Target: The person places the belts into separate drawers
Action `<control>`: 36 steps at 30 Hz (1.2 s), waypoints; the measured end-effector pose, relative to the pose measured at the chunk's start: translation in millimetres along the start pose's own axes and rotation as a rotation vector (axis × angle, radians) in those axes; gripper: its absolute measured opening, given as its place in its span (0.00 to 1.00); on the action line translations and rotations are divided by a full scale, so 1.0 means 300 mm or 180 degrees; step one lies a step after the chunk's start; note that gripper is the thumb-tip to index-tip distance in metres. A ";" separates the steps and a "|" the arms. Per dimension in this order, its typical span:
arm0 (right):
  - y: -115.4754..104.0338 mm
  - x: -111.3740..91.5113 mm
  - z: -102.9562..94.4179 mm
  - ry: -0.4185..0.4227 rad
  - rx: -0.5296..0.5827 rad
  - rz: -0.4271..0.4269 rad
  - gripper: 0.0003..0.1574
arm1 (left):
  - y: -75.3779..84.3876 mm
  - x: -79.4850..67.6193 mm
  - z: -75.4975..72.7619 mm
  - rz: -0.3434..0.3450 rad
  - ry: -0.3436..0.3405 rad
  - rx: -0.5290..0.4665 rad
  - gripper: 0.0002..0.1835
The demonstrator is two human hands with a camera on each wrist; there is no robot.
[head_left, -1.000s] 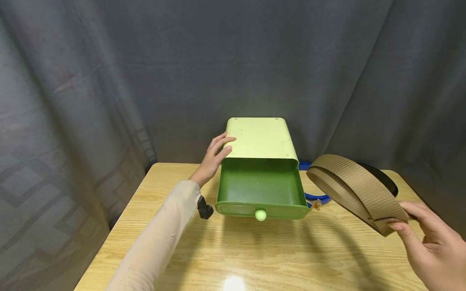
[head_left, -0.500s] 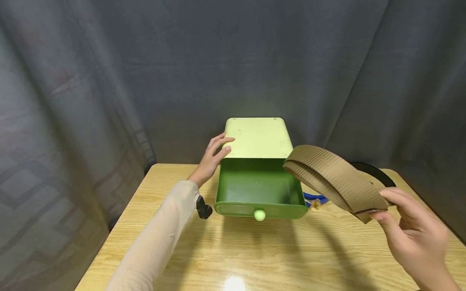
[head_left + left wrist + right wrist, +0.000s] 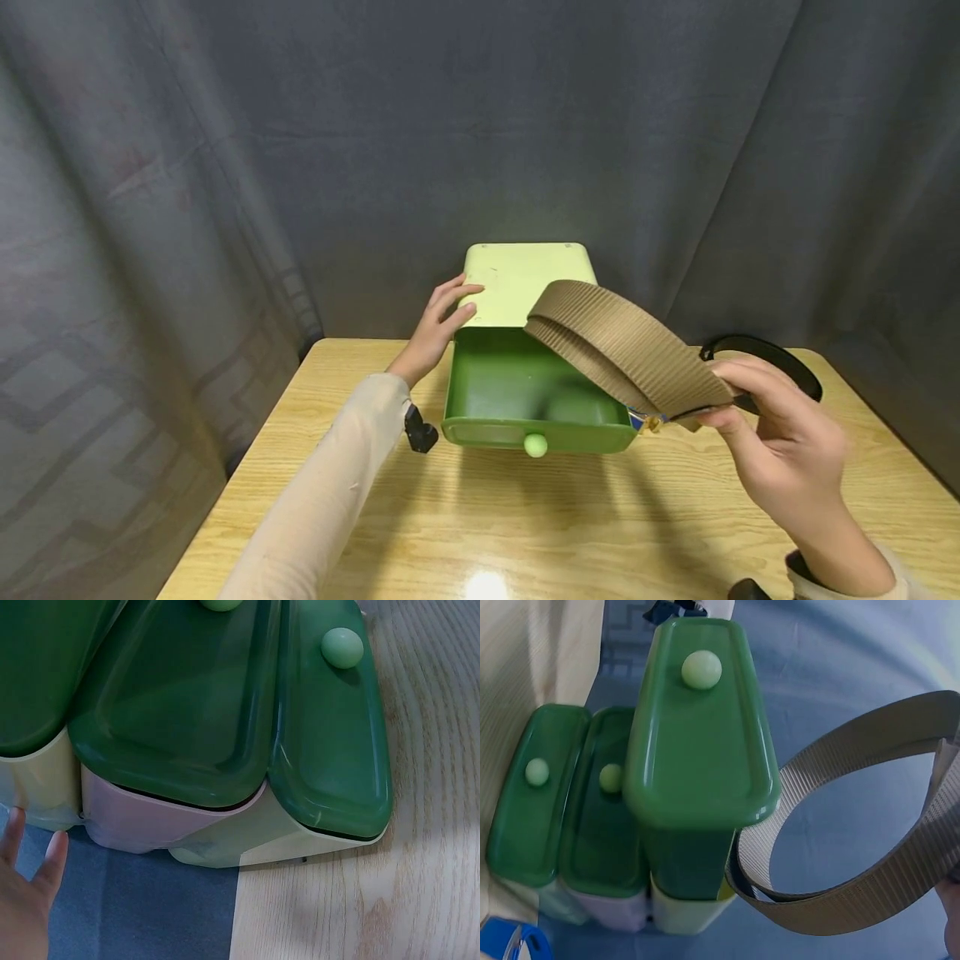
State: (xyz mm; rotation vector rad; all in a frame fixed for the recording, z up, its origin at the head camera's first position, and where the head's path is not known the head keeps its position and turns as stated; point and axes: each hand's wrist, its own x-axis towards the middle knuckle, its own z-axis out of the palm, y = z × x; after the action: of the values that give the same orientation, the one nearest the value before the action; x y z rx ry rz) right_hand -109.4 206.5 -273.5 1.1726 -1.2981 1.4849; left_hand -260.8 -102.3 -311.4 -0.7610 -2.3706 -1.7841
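A light green cabinet (image 3: 517, 271) stands with its top green drawer (image 3: 495, 387) pulled out; the drawer's visible inside is bare. My left hand (image 3: 431, 329) rests on the cabinet's upper left edge, fingers loosely extended. In the left wrist view, part of that left hand (image 3: 26, 900) shows beside the pale walls. My right hand (image 3: 787, 450) pinches one end of a coiled brown ribbed belt (image 3: 637, 346) between thumb and fingers. The belt's loop hangs over the drawer's right part and hides it. In the right wrist view the belt (image 3: 855, 911) curves beside the protruding drawer (image 3: 697, 750).
Lower green drawers (image 3: 536, 817) with round knobs are closed under the top one. A black coiled belt (image 3: 787, 367) lies at the table's back right. A blue coiled item (image 3: 510, 941) with a metal part lies right of the cabinet, mostly hidden in the head view.
My right hand has carried the brown belt leftward, from right of the cabinet to over the open drawer. My left hand and the cabinet have stayed in place.
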 end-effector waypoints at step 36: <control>0.207 -0.016 0.115 -0.1520 -0.1008 0.0047 0.19 | -0.113 0.043 -0.015 0.0089 0.0152 -0.0056 0.22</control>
State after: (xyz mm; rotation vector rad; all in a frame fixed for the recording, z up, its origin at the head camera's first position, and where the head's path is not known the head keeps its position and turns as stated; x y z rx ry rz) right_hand -163.8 164.0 -291.1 1.3472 -1.7873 0.9850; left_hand -287.5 -108.8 -335.3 -0.7412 -2.3060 -1.7937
